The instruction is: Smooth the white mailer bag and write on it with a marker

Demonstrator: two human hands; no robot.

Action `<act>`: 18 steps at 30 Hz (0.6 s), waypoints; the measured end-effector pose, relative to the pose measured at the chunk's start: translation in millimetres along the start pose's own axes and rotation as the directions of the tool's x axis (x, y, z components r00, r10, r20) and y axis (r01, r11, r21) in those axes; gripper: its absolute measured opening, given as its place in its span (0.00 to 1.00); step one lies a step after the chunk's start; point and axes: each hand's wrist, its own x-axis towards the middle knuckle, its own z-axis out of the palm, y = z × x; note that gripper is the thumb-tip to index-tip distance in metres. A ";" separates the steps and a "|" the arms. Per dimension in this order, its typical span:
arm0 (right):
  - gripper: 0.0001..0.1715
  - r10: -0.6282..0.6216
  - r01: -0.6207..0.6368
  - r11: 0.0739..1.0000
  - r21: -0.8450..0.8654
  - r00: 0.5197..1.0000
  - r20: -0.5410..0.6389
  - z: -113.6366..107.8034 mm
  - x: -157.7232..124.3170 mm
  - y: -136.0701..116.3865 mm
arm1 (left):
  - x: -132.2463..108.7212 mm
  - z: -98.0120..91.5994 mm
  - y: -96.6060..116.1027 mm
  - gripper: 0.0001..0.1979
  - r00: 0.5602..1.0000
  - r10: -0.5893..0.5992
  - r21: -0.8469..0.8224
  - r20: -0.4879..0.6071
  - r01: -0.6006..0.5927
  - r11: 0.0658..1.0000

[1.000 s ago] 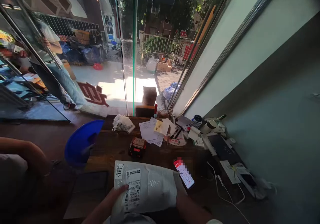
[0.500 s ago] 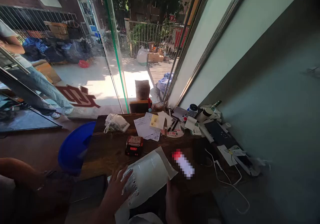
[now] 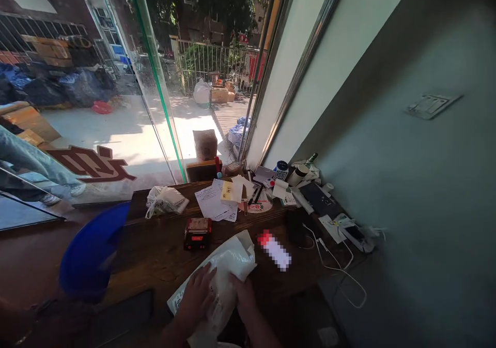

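A white plastic mailing bag (image 3: 232, 257) lies slanted at the front of the dark wooden table, creased and bunched up in its middle. My left hand (image 3: 197, 293) rests on top of the bag, fingers stretched out across it. On the other side, my right hand (image 3: 245, 293) grips the bag's near right edge, with its fingertips partly hidden by the plastic. The bag's lower end runs down toward the bottom of the view. Just beyond it stands a small black and red device (image 3: 197, 233). To its right lies a pixelated red and white item (image 3: 276, 251).
Papers (image 3: 217, 203) and a white bundled bag (image 3: 166, 201) lie along the table's far edge. White cables (image 3: 341, 268) trail at the right. A blue bin (image 3: 91, 252) stands left of the table. Another person's forearm (image 3: 17, 322) shows at lower left. Glass panels stand beyond.
The flat bag has become bunched and creased between my hands. My right hand has moved up and left onto its edge, and my left hand has slid inward. The view has turned right.
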 end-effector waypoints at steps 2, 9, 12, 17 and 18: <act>0.44 0.004 -0.003 1.000 -0.012 0.993 0.117 2.9 -4.3 -33.8 | 17.7 -21.1 1.3 0.44 0.991 -0.130 -0.288 0.032 0.134 0.948; 0.49 0.025 0.184 0.923 -0.339 0.850 0.527 19.1 -9.6 -140.5 | 48.9 -25.2 26.7 0.53 0.918 -0.156 -0.867 0.364 0.395 0.306; 0.67 -0.147 0.294 0.803 -0.518 0.941 0.306 33.9 -3.9 -141.9 | 40.5 -7.6 36.9 0.45 0.866 -0.320 -0.904 0.384 0.423 0.060; 0.58 -0.558 0.366 0.374 -0.852 0.823 0.109 31.6 -4.8 -89.7 | 20.6 15.0 51.8 0.39 0.730 -0.521 -0.893 0.441 0.296 -0.340; 0.57 -0.560 0.380 0.268 -0.885 0.809 0.177 25.7 -7.2 -76.0 | 16.5 20.0 53.8 0.37 0.707 -0.527 -0.874 0.472 0.298 -0.383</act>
